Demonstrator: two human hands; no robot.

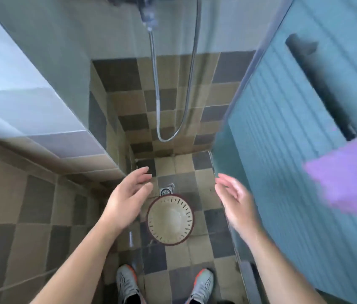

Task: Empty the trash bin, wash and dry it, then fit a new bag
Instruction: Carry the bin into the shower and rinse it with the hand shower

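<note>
The bin (170, 219) stands upright on the tiled shower floor, just this side of the floor drain (166, 191), its round mouth facing straight up and no bag showing inside. Both hands hover above it, apart from it and empty. The left hand (127, 194) hangs on the drain's left, the right hand (234, 198) on its right, each grip loose with fingers relaxed. The bin lies below and between them, slightly nearer the left hand, so I reckon either could drop to the rim.
</note>
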